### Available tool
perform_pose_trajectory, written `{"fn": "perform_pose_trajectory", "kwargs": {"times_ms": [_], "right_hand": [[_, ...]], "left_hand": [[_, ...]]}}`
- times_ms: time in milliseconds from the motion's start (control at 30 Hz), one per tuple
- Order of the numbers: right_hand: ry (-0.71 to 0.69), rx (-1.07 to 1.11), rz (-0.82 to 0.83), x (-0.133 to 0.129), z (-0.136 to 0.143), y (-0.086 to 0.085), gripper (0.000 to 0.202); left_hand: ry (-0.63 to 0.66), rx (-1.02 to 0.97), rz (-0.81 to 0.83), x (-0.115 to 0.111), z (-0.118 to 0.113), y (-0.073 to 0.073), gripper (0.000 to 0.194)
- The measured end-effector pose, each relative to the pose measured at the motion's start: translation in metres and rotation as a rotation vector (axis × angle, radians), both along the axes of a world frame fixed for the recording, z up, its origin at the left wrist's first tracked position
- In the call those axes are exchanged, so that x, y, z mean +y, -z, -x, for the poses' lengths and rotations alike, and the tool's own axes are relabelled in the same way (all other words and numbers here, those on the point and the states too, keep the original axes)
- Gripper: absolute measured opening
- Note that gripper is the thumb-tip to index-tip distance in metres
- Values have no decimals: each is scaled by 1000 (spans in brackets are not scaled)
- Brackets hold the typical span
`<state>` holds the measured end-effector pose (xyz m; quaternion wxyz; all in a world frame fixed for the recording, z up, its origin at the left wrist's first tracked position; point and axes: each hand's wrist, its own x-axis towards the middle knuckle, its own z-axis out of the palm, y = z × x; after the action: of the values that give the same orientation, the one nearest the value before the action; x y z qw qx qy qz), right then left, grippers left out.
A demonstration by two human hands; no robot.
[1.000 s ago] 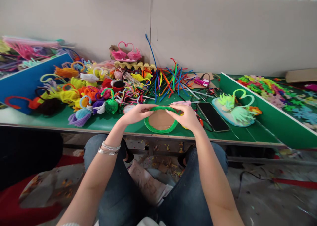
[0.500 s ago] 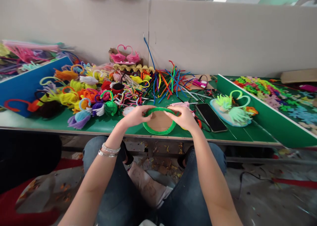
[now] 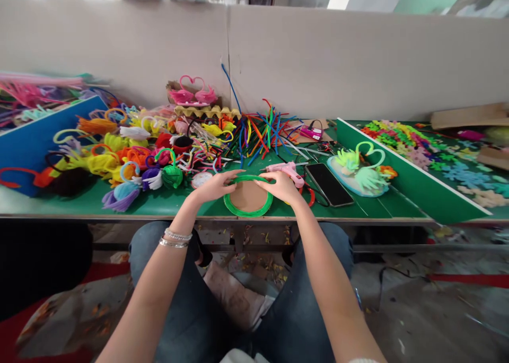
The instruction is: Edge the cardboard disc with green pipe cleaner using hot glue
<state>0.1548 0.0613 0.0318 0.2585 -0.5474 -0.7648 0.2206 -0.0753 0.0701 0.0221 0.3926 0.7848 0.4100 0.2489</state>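
Note:
A round cardboard disc (image 3: pixel 249 197) edged with a band of green pipe cleaner (image 3: pixel 247 213) rests at the front edge of the green table. My left hand (image 3: pixel 216 187) grips the far left of that green rim, fingers over the top. On the far right of the rim, my right hand (image 3: pixel 280 187) pinches with thumb and fingers. Just beyond my right hand lies a pink glue gun (image 3: pixel 292 169), partly hidden by it. A black phone (image 3: pixel 329 184) is to its right.
Left of my hands, many pipe-cleaner swans (image 3: pixel 127 188) are heaped against a blue divider (image 3: pixel 43 135). Loose pipe cleaners (image 3: pixel 262 130) lie behind. At right, a pale base with two green swans (image 3: pixel 368 177) stands before a green divider (image 3: pixel 409 177). Pink swans (image 3: pixel 194 95) sit at the back.
The disc is lower on the table and shows more of its face. Both hands stay on its rim. My whole view has turned slightly right, so the table's contents appear further left.

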Motion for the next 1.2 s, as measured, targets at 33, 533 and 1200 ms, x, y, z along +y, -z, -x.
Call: {"fn": "perform_pose_trajectory", "kwargs": {"times_ms": [33, 533, 1200], "right_hand": [[9, 2, 30, 2, 1, 2, 37], [94, 272, -214, 12, -3, 7, 34], [-380, 603, 110, -21, 25, -17, 33]], "left_hand": [[-1, 3, 7, 1, 0, 1, 59], [-450, -182, -227, 12, -2, 3, 43], [-57, -321, -153, -14, -13, -18, 54]]}}
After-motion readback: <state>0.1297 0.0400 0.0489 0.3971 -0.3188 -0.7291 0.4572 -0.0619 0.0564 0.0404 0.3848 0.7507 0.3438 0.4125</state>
